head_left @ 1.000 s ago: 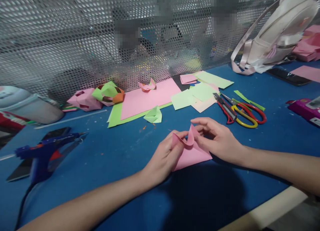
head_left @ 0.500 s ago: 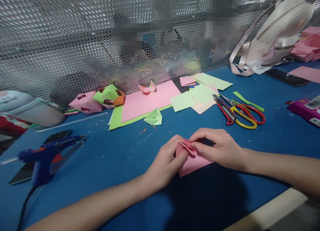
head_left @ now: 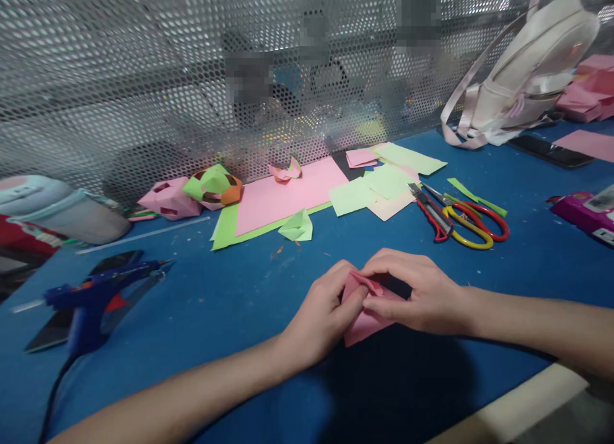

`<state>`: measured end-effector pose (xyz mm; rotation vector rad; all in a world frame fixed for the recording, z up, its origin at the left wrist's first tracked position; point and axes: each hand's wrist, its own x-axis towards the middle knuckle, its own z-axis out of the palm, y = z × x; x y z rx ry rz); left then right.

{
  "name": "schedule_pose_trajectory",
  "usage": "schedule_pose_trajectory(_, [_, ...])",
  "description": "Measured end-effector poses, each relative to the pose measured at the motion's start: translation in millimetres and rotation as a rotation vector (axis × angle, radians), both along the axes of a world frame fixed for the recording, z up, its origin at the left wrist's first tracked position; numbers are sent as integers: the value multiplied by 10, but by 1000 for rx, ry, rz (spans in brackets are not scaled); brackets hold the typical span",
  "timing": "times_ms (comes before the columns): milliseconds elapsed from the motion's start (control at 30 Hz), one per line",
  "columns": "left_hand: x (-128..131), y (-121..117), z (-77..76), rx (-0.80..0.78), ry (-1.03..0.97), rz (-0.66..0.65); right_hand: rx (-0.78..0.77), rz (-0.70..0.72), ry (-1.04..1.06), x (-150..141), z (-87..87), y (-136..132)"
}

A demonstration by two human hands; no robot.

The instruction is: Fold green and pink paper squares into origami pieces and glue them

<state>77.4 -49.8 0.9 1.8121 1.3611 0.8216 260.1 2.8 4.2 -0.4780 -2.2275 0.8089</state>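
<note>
A folded piece of pink paper is held up between both hands above the blue table, near its front edge. My left hand pinches its left side, thumb on top of the fold. From the right, my right hand grips the upper folded flap between thumb and forefinger. The flap stands raised, and part of it is hidden behind the fingers. Beyond the hands lies a small folded light-green paper piece, apart from them.
Scissors and a red box cutter lie behind my right hand. A blue glue gun sits at left. Pink sheets, green sheets and folded paper shapes line the mesh panel. A backpack stands right.
The raised flap of the pink paper is pressed down flatter. My right thumb has moved left and down, closer to my left thumb. The view has shifted slightly.
</note>
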Motion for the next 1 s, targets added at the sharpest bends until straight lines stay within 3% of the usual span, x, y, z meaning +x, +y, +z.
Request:
schedule_pose_trajectory(233, [3,-22,77,11,-72,61,-29,-90,31,-2,-49,6])
schedule_pose_trajectory(400, [-13,-31,91,-23,-150,134,-175,-100,-14,-12,-37,27])
schedule_pose_trajectory(733, [-21,0,81,-78,-144,148,-383,-114,-42,-32,-22,35])
schedule_pose_trajectory(1000, [-27,27,96,-102,-106,139,-391,-131,-109,-29,-13,49])
